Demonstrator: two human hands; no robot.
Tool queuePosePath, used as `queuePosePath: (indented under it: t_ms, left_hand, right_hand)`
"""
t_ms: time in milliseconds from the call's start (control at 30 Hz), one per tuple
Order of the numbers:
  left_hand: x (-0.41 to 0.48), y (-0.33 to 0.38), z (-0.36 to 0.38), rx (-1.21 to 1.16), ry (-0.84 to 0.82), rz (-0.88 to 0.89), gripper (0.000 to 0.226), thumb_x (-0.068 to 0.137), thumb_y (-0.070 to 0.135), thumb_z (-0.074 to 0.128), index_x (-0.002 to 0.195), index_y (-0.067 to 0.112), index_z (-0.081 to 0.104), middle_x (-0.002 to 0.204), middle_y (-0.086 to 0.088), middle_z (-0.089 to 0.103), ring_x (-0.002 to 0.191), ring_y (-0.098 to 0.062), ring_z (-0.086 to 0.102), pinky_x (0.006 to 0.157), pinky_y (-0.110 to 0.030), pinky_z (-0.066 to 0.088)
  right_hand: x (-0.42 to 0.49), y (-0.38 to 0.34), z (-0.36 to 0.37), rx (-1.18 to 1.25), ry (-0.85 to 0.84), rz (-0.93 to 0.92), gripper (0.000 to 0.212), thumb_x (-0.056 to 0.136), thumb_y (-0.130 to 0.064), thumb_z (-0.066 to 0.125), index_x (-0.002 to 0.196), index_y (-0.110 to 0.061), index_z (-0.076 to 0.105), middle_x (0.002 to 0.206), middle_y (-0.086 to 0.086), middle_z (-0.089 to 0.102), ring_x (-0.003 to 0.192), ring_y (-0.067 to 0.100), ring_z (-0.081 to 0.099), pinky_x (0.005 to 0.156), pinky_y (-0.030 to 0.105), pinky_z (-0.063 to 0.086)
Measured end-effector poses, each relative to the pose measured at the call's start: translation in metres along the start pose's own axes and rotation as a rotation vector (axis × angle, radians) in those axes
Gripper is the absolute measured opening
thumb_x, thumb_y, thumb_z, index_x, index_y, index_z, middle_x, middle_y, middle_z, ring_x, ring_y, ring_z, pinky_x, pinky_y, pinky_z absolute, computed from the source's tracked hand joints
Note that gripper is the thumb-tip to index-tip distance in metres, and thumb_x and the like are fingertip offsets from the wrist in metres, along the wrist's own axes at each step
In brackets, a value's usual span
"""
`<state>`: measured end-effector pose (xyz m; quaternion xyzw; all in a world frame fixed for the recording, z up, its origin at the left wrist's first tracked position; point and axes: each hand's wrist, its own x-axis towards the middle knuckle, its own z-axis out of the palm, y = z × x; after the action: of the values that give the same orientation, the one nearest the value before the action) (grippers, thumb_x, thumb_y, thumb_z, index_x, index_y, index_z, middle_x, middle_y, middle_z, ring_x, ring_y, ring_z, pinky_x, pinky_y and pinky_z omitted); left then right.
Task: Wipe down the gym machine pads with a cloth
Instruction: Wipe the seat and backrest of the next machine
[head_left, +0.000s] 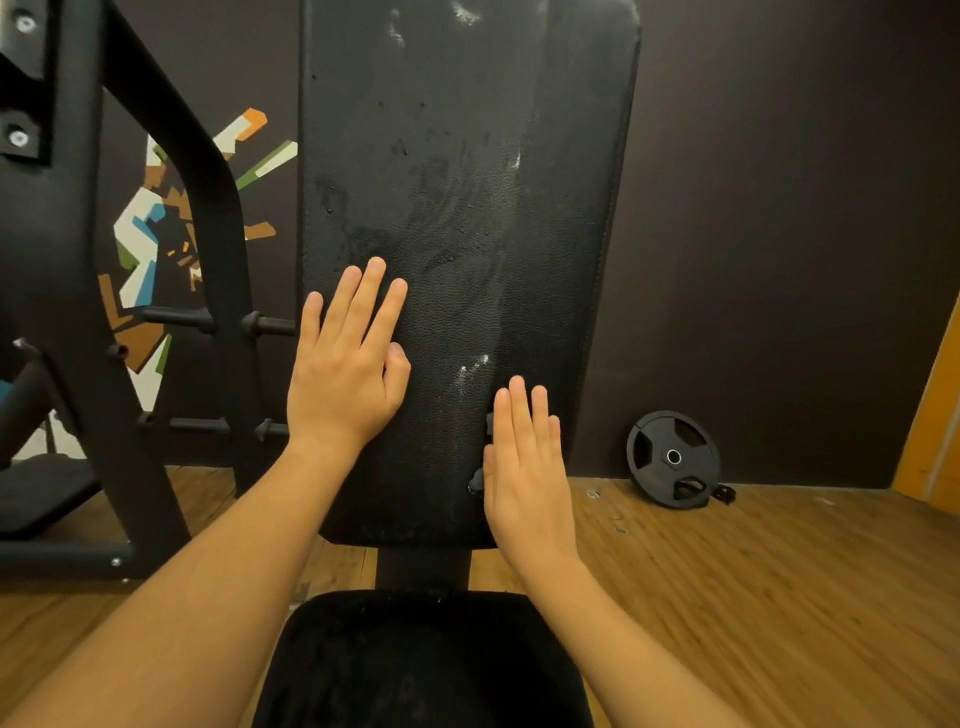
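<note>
Seat pad (426, 660) is seen lowest. Above, the back pad (467, 208) is touched by the left hand (345, 374), fingers (371, 301) slightly apart, and right hand (524, 467), fingers together, all straight.

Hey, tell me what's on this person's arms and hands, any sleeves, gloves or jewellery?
Nothing worn shows. The left forearm and right forearm are bare to the picture's edge, no sleeves in view. The left hand and right hand carry no gloves, rings, watch or wristband.
</note>
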<state>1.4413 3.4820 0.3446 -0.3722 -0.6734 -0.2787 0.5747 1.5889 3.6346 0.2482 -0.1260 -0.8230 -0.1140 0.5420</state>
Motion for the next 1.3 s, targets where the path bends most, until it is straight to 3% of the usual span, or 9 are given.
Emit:
queuePosePath:
  t_ms: [367, 567, 767, 900, 1000, 1100, 1300]
  left_hand:
    - [0.000, 0.000, 0.002, 0.010, -0.019, -0.006, 0.059, 0.102, 0.028, 0.040, 0.159, 0.018, 0.032, 0.169, -0.006, 0.019, 0.157, -0.021, 0.009, 0.127, -0.046, 0.007]
    - [0.000, -0.001, 0.002, 0.008, -0.034, -0.005, 0.059, 0.102, 0.029, 0.040, 0.159, 0.018, 0.032, 0.169, -0.006, 0.019, 0.157, -0.022, 0.010, 0.127, -0.046, 0.008]
    - [-0.001, 0.000, 0.003, -0.011, -0.030, -0.007, 0.059, 0.100, 0.028, 0.039, 0.158, 0.017, 0.034, 0.169, -0.006, 0.020, 0.157, -0.023, 0.012, 0.127, -0.047, 0.010]
    - [-0.001, -0.002, 0.003, -0.015, -0.031, -0.008, 0.061, 0.099, 0.027, 0.043, 0.158, 0.017, 0.034, 0.168, -0.005, 0.021, 0.157, -0.022, 0.013, 0.126, -0.049, 0.014]
    - [-0.002, -0.002, 0.004, -0.013, -0.033, -0.001, 0.061, 0.098, 0.027, 0.042, 0.157, 0.016, 0.036, 0.168, -0.006, 0.023, 0.156, -0.023, 0.016, 0.125, -0.051, 0.019]
    - [-0.003, -0.003, 0.005, -0.016, -0.036, 0.006, 0.060, 0.098, 0.029, 0.039, 0.157, 0.017, 0.036, 0.167, -0.006, 0.024, 0.156, -0.023, 0.018, 0.124, -0.051, 0.020]
    - [-0.002, -0.003, 0.004, -0.022, -0.041, 0.006, 0.059, 0.097, 0.030, 0.038, 0.155, 0.017, 0.039, 0.166, -0.005, 0.028, 0.155, -0.023, 0.022, 0.125, -0.048, 0.018]
  right_hand:
    - [-0.041, 0.004, 0.004, 0.023, -0.118, -0.024, 0.073, 0.106, -0.026, 0.033, 0.163, -0.019, -0.011, 0.171, 0.000, -0.014, 0.158, 0.022, -0.004, 0.127, 0.037, 0.003]
    - [-0.042, 0.016, -0.001, 0.040, -0.082, 0.062, 0.081, 0.103, -0.045, 0.041, 0.164, -0.022, -0.006, 0.172, 0.004, -0.006, 0.159, 0.027, -0.002, 0.128, 0.038, 0.002]
    - [-0.035, 0.008, 0.005, 0.041, -0.033, 0.067, 0.074, 0.103, -0.037, 0.038, 0.164, -0.026, -0.002, 0.172, 0.002, -0.006, 0.158, 0.025, -0.001, 0.127, 0.034, -0.001]
    - [0.007, 0.004, -0.009, 0.197, 0.060, 0.108, 0.079, 0.103, -0.031, 0.050, 0.163, -0.038, -0.001, 0.173, -0.005, -0.004, 0.159, 0.021, 0.000, 0.127, 0.028, -0.003]
    - [0.045, 0.004, -0.022, 0.353, 0.131, 0.080, 0.076, 0.097, -0.026, 0.056, 0.159, -0.044, 0.016, 0.172, -0.008, 0.000, 0.159, 0.020, 0.005, 0.127, 0.039, 0.010]
    - [0.083, 0.008, -0.031, 0.475, 0.187, 0.138, 0.056, 0.097, -0.026, 0.059, 0.147, -0.036, 0.036, 0.172, -0.013, 0.004, 0.158, 0.015, 0.004, 0.123, 0.049, 0.024]
    - [0.176, 0.021, -0.052, 0.402, 0.282, 0.071, 0.042, 0.102, -0.026, 0.058, 0.143, -0.017, 0.054, 0.165, -0.001, 0.024, 0.158, 0.019, 0.010, 0.123, 0.052, 0.028]
